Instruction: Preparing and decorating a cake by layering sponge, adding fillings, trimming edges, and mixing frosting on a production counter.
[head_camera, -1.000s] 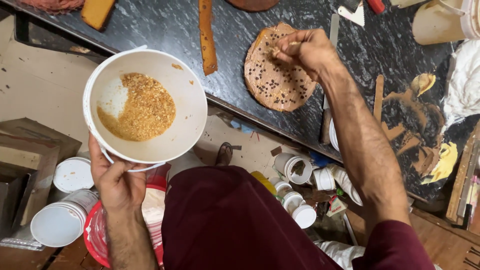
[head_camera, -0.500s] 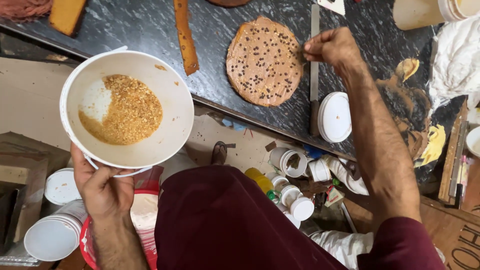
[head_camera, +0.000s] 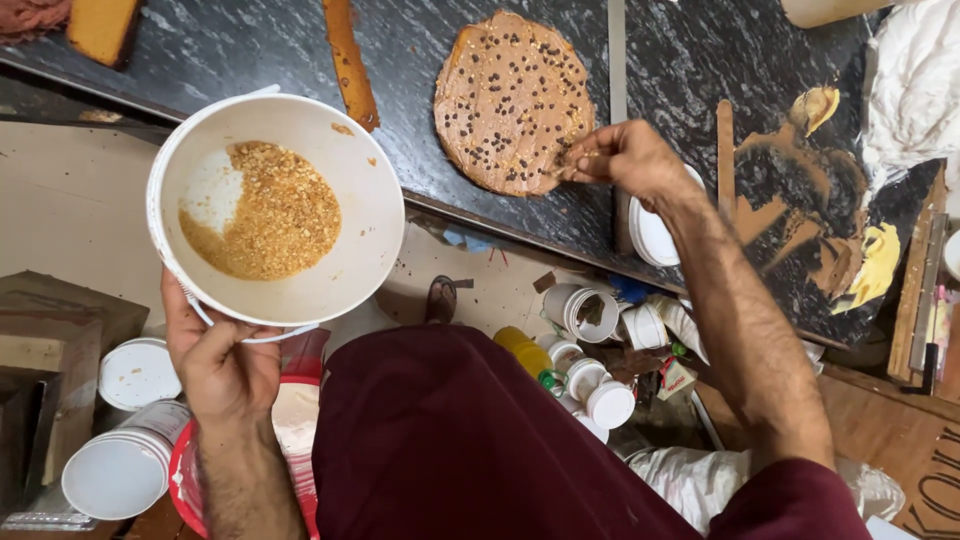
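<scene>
My left hand (head_camera: 218, 357) grips the near rim of a white bucket (head_camera: 370, 215) and holds it up off the counter; golden-brown crumbs (head_camera: 270, 215) lie in its bottom. My right hand (head_camera: 625, 160) hovers over the right edge of a round brown cake layer (head_camera: 510, 95) dotted with dark chips. Its fingertips are pinched together on a few crumbs. The cake lies flat on a black marble counter (head_camera: 220, 50).
A long cake strip (head_camera: 350, 60) and an orange cake block (head_camera: 100, 25) lie on the counter, with a long metal blade (head_camera: 617, 45), a white lid (head_camera: 650, 230), yellow and brown smears (head_camera: 830, 190) and white cream (head_camera: 915, 80) at right. White tubs (head_camera: 125, 470) and bottles (head_camera: 590, 385) crowd the floor.
My right hand came back from beyond the cake's right side to its right edge, fingers pinched. The bucket stays in my left hand.
</scene>
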